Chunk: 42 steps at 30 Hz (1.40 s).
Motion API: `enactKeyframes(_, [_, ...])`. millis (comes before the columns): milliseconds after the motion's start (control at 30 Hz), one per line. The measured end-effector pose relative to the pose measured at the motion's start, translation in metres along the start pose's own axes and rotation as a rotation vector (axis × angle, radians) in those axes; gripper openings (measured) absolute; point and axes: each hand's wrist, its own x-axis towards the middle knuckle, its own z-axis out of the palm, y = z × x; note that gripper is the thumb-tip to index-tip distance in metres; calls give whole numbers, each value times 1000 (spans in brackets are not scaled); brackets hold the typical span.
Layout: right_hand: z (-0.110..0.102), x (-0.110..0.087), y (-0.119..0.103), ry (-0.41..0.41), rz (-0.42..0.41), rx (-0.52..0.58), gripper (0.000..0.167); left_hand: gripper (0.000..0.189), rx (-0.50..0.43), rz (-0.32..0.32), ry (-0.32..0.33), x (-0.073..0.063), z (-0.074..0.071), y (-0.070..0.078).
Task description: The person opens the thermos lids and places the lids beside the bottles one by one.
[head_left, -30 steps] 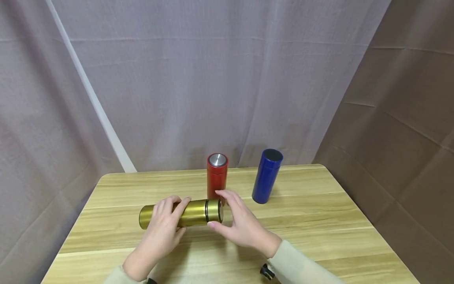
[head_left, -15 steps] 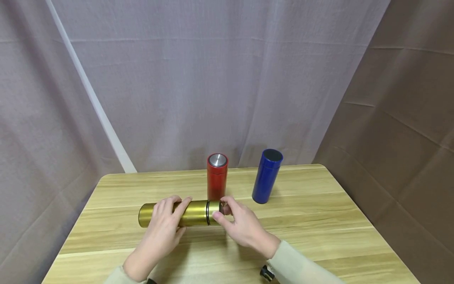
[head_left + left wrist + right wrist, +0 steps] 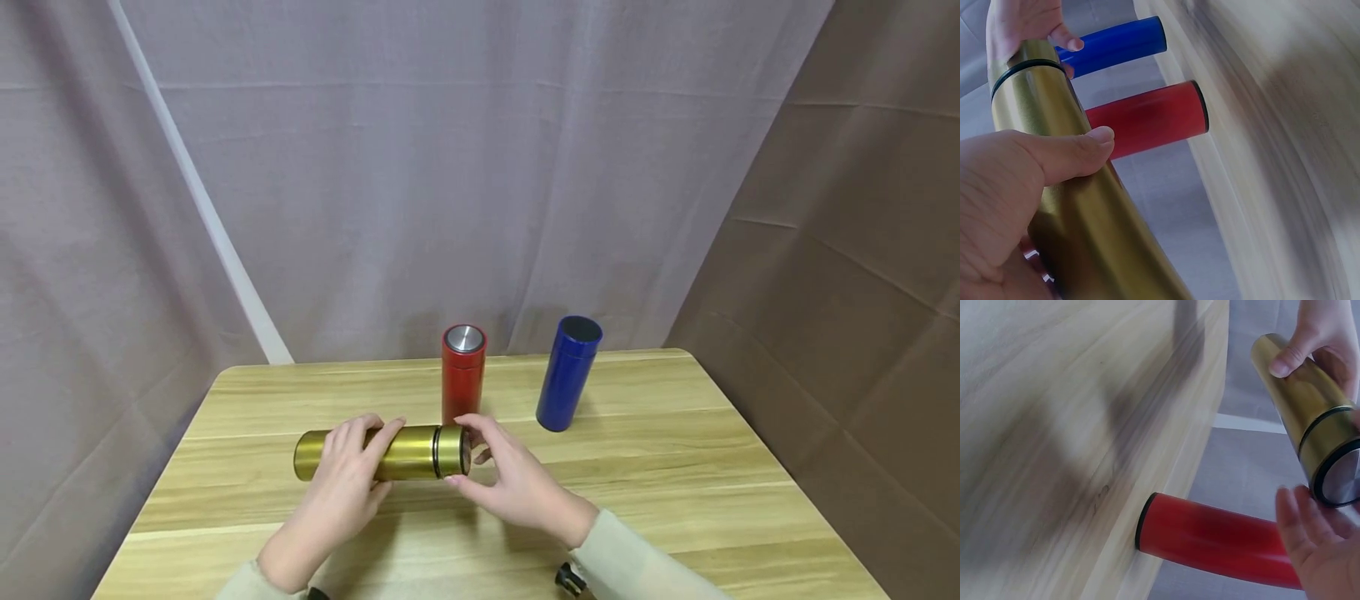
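Note:
A gold thermos (image 3: 412, 454) lies sideways above the table, its bottom end to the left. My left hand (image 3: 345, 475) grips its body from above, the thumb (image 3: 1085, 150) along the side in the left wrist view. On the right end sits the gold lid (image 3: 452, 451), set off from the body by a dark ring. My right hand (image 3: 517, 483) holds this lid between thumb and forefinger at opposite edges; the other fingers (image 3: 1294, 519) extend past its silver end face (image 3: 1342, 478).
Just behind the gold thermos stands a red thermos (image 3: 462, 387) with a silver top. A blue thermos (image 3: 567, 379) with a dark top stands farther right. Both are upright on the wooden table (image 3: 675, 467). Grey curtains (image 3: 412, 208) hang behind.
My right thumb and fingers first closed in and rolled up over the lid, then spread back to its edges. My left hand and the gold thermos have stayed nearly in place.

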Motion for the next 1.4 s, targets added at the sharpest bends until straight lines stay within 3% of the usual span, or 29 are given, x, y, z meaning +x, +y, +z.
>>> enactKeyframes(167, [0,-2,0,-11,-34,-21,77,90,-24,-10,-17,1,0,-1])
enactKeyframes(333, [0,-2,-3,-6,111,45,81,90,-22,6,-4,2,1,2])
enactKeyframes(467, [0,-1,-8,22,258,164,70,89,-10,18,8,3,2,4])
enactKeyframes(567, [1,1,-12,37,353,287,60,89,-2,19,12,3,2,5])
enactKeyframes(800, [1,4,-19,48,604,800,55,88,18,18,24,3,3,5])
enactKeyframes(867, [2,3,-19,40,649,858,54,87,23,24,29,3,4,5])
enactKeyframes(1000, [4,1,-18,44,636,860,52,87,29,36,36,3,5,5])
enactKeyframes(1133, [6,-1,-16,52,544,767,51,87,24,38,29,2,6,5])
enactKeyframes(1400, [3,-9,-11,26,226,308,50,89,-11,8,-6,1,6,4])
